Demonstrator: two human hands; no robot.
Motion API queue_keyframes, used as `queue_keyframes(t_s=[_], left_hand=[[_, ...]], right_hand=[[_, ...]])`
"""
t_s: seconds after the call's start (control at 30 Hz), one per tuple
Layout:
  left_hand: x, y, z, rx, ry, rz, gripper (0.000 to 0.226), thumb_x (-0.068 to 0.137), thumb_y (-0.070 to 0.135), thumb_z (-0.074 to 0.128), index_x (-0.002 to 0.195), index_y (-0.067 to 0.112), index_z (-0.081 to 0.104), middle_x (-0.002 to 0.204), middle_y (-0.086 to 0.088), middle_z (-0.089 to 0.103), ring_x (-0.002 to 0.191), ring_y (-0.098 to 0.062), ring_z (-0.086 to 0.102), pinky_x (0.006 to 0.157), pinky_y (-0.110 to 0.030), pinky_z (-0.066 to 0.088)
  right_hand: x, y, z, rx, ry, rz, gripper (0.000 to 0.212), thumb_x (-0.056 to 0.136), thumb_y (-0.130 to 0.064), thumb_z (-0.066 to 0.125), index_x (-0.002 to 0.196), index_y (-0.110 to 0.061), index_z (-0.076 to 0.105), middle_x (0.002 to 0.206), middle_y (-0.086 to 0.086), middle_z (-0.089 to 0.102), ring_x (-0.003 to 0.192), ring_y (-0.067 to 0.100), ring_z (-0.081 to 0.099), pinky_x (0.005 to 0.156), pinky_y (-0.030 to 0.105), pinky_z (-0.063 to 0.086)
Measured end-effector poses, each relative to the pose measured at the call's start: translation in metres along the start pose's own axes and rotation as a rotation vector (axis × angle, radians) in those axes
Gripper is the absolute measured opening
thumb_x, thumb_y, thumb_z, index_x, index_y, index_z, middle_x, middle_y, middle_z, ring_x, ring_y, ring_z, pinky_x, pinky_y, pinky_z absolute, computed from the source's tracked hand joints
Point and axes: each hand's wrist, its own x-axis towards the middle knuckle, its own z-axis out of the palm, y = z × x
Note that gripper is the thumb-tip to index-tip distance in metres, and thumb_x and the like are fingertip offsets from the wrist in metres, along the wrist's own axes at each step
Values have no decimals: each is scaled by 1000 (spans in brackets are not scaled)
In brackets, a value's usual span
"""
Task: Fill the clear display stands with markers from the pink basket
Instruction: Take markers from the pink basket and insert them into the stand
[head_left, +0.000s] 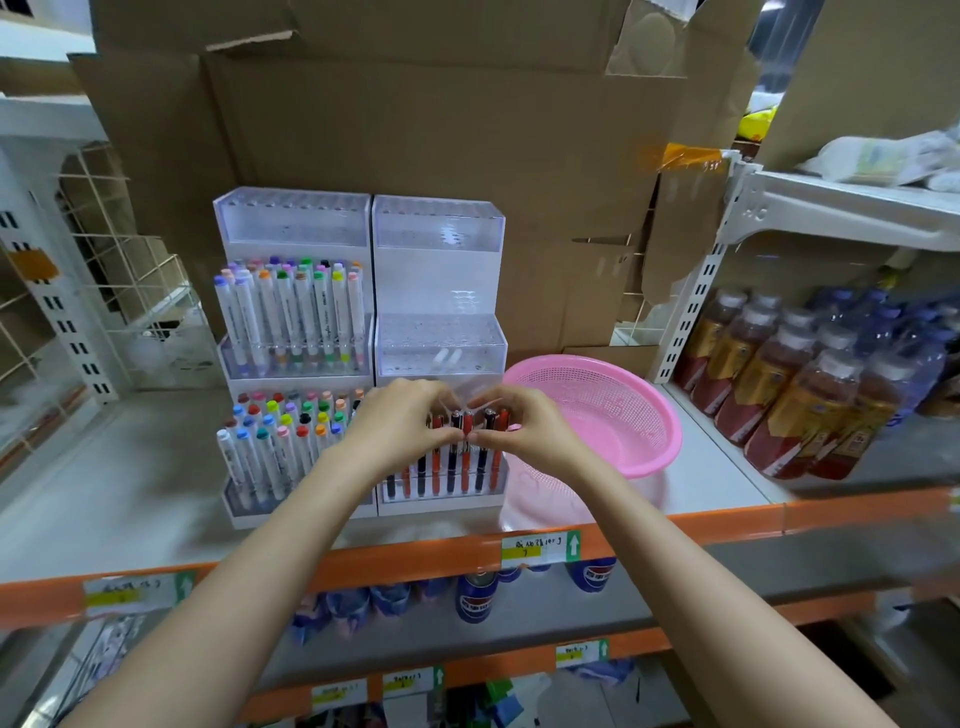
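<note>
The left hand (397, 423) and right hand (527, 423) are both pinching, fingers curled, the red-and-black markers (451, 470) crowding the front row of the right stand (441, 358) beside the pink basket (618, 410), risking knocking neighbours askew.

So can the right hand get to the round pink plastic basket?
Probably yes. The round pink plastic basket sits right beside the right hand, with nothing between them; its fingers would first have to let go of the red and black pens.
</note>
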Motion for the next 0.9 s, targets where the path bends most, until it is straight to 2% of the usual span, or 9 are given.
queue_keyframes(t_s=[0.1,0.17,0.27,0.4,0.6,0.77,0.9], left_hand=[[-5,-7,-4,-8,7,-15,33,80,41,72,110,27,66,107,8,68,97,-11,62,88,-40,51],[-7,-10,-5,-42,13,-22,30,80,37,72,108,26,67,105,8,68,93,-9,62,85,-35,52],[-7,-14,-5,-115,15,-37,20,82,32,72,100,25,69,95,9,68,86,-6,61,78,-27,52],[-9,-14,-3,-152,30,-43,15,83,28,72,97,24,69,83,14,62,79,-2,58,71,-20,46],[-11,-19,-3,-120,43,-55,23,81,29,73,103,22,69,96,7,69,90,-9,61,78,-25,48],[-16,-26,-7,-113,34,-61,28,81,25,74,108,23,67,99,6,69,91,-8,61,80,-26,50],[-20,-33,-9,-132,56,-65,35,81,19,74,114,24,63,111,6,66,103,-9,60,92,-32,49]], right_hand=[[3,-5,4,-13,11,-22,25,76,-22,81,99,-21,71,91,-9,71,84,0,64,68,11,44],[5,-6,6,-34,13,-48,19,77,-20,80,94,-17,73,85,-10,71,79,-1,64,69,15,46],[7,-8,8,-57,10,-56,12,78,-16,78,89,-17,73,79,-11,69,72,1,62,67,20,48],[8,-9,8,-64,5,-60,11,79,-16,78,89,-18,73,75,-14,67,67,-3,60,64,16,44],[10,-13,11,-130,6,-96,12,79,-24,78,88,-18,73,78,-10,69,71,2,62,66,20,47],[10,-18,12,-167,8,-98,16,80,-25,77,93,-17,73,82,-8,70,72,-6,59,62,12,41],[10,-21,12,-146,10,-88,21,77,-30,80,96,-21,74,90,-6,73,83,1,64,71,24,52]])
